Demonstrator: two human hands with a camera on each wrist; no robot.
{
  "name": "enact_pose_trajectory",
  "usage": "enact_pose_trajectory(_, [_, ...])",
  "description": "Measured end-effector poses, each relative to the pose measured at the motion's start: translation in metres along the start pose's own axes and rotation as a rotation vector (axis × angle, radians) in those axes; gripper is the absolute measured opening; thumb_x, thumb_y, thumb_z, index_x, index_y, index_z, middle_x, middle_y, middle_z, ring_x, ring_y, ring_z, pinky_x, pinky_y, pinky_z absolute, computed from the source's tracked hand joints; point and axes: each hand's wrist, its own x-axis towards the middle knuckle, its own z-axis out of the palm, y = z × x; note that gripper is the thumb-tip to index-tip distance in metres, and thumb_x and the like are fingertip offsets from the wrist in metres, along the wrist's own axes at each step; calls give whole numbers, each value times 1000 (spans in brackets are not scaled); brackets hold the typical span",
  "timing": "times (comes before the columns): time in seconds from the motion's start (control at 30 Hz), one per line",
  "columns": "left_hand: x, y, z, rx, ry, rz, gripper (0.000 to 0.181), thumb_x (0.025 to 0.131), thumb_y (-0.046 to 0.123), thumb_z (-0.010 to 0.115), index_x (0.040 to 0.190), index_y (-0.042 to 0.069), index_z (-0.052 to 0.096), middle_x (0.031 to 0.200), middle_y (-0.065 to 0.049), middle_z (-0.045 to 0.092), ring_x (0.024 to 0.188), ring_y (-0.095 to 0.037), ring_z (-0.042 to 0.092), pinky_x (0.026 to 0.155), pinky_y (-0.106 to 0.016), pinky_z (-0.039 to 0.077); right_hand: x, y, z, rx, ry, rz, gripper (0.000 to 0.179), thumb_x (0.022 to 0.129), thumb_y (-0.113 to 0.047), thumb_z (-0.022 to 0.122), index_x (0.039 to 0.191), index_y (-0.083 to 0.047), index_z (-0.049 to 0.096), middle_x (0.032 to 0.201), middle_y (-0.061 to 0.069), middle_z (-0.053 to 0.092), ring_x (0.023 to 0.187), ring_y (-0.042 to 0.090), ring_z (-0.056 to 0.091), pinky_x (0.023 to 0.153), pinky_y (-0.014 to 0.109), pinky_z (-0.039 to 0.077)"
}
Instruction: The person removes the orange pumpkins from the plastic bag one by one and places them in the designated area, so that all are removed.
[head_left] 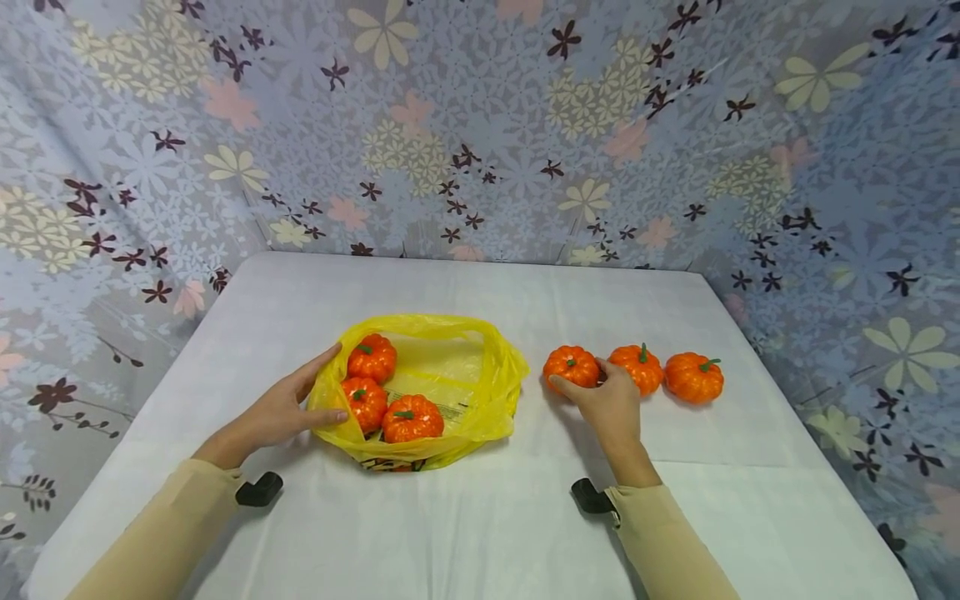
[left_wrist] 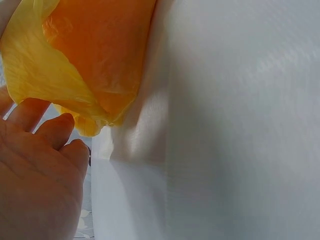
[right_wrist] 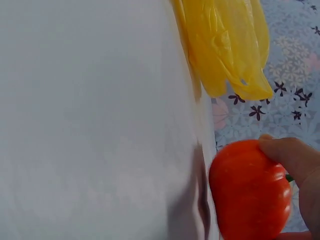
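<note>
A yellow plastic bag [head_left: 504,379] stands with its mouth spread wide on the table. Inside it sit three small orange pumpkins with green stems, one pumpkin [head_left: 413,418] near the front rim. My left hand [head_left: 281,408] holds the bag's left side, with the thumb at the rim; in the left wrist view its fingers [left_wrist: 56,131] lie against the yellow film. To the bag's right, my right hand [head_left: 611,408] grips another small pumpkin [head_left: 570,367] between thumb and fingers. The right wrist view shows that pumpkin [right_wrist: 250,192] from the side, the thumb pressed on its top.
Just right of my right hand, two more pumpkins stand side by side: a nearer pumpkin [head_left: 637,371] and an outer pumpkin [head_left: 694,378]. A white cloth covers the table [head_left: 480,533]. Floral fabric [head_left: 480,125] hangs behind and along both sides.
</note>
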Motion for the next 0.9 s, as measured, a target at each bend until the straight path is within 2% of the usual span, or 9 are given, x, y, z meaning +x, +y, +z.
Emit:
enact_pose_trajectory(0.17, [-2, -1, 0, 2, 5, -19, 103, 86, 35, 81, 164, 25, 14, 167, -14, 12, 150, -45, 11, 114, -68, 15, 2, 2, 1, -92, -37, 3, 90, 80, -48, 84, 138, 13, 52, 133, 30, 58, 121, 42, 58, 102, 53, 48])
enact_pose_trajectory(0.33, [-2, 0, 1, 1, 7, -21, 103, 86, 35, 81, 164, 25, 14, 167, -14, 12, 150, -45, 12, 114, -68, 15, 4, 2, 3, -163, -49, -9, 78, 85, -53, 77, 128, 10, 60, 118, 26, 66, 107, 38, 64, 93, 52, 53])
enact_pose_trajectory(0.43, [-3, -1, 2, -5, 6, -15, 103, 87, 35, 81, 164, 24, 14, 167, -15, 13, 150, -44, 12, 115, -68, 15, 4, 2, 3, -182, -51, -13, 75, 86, -54, 75, 123, 10, 61, 113, 25, 67, 104, 38, 64, 92, 51, 53])
enact_pose_trajectory(0.53, [-3, -2, 3, -9, 7, -13, 102, 87, 34, 81, 164, 24, 14, 167, -15, 13, 150, -44, 12, 115, -68, 14, 3, 0, 1, -197, -74, -11, 85, 87, -55, 74, 133, 14, 53, 125, 30, 61, 116, 42, 58, 100, 54, 48])
enact_pose_trajectory(0.7, [-2, -2, 4, -6, 0, -17, 103, 87, 35, 81, 164, 25, 14, 167, -15, 13, 150, -44, 12, 115, -68, 14, -5, -13, -11, -225, -159, 21, 113, 85, -60, 74, 155, 12, 20, 154, 33, 32, 141, 47, 33, 114, 58, 30])
enact_pose_trajectory(0.8, [-2, -1, 3, 2, 3, -12, 102, 87, 35, 81, 164, 25, 14, 167, -14, 13, 150, -43, 11, 114, -68, 15, -10, -25, -20, -209, -168, -6, 118, 82, -62, 75, 159, 4, 14, 159, 30, 24, 144, 47, 26, 115, 61, 26])
enact_pose_trajectory(0.9, [-1, 0, 2, 8, 8, -13, 102, 87, 35, 81, 164, 25, 14, 167, -13, 13, 150, -44, 12, 114, -69, 15, -11, -36, -24, -166, -144, -58, 118, 79, -66, 75, 160, -1, 17, 160, 26, 25, 144, 46, 26, 114, 63, 27])
